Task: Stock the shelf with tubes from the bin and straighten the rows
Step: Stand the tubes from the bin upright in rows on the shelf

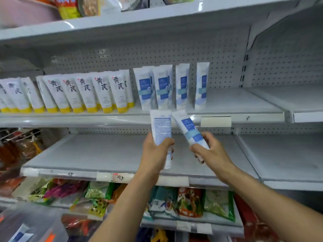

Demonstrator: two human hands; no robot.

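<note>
My left hand grips a white tube upright, its printed back side toward me. My right hand grips a second white-and-blue tube, tilted with its flat end up and to the left. Both are held just below the front edge of the middle shelf. On that shelf stand several blue-label tubes in a row, caps down, and to their left a long row of yellow-capped tubes. A clear plastic bin sits at the bottom left with blue-label tubes inside.
The shelf to the right of the blue-label tubes is bare, as is the shelf below. Snack packets fill the lower shelf. More packets sit on the top shelf. A hanging rack of goods is at the left.
</note>
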